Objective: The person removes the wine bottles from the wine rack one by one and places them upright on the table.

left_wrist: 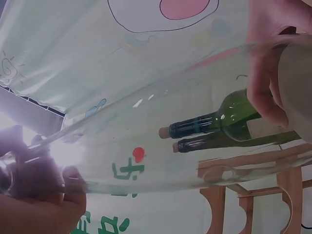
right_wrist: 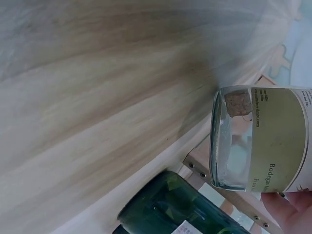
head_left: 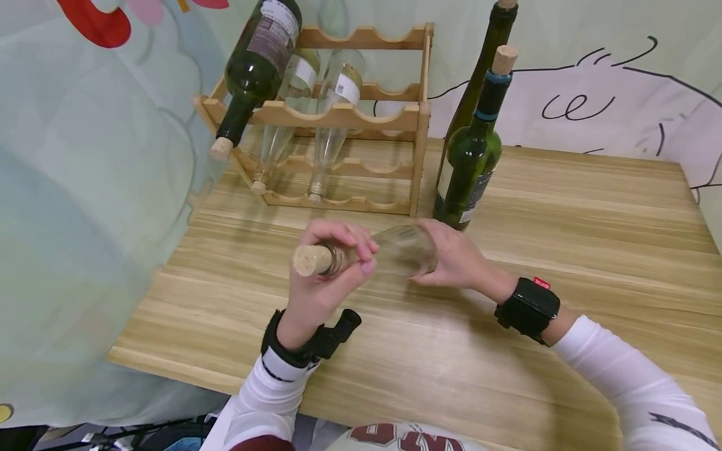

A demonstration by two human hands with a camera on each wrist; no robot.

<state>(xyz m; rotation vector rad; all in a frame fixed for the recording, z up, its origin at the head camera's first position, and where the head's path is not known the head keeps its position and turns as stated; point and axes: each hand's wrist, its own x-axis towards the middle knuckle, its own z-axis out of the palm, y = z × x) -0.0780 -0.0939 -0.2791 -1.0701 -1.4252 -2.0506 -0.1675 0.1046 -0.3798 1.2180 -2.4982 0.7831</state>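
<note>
A clear glass bottle (head_left: 397,250) with a cork (head_left: 307,260) lies slanted between both hands over the table, cork end toward the left and the person. My left hand (head_left: 327,285) grips its neck just behind the cork, the fingers curled round the glass. Around the wide base end, my right hand (head_left: 454,254) holds the bottle with thumb and fingers spread on either side. The right wrist view shows the bottle's thick base and a pale green and white label (right_wrist: 275,141). Through the glass in the left wrist view, green bottles appear behind.
At the back left stands a wooden wine rack (head_left: 344,116). It bears a dark corked bottle (head_left: 256,69) on top and two clear bottles, one a clear bottle (head_left: 333,131) near its middle. Right of it stand a green bottle (head_left: 474,156) and a taller dark bottle (head_left: 499,25).
</note>
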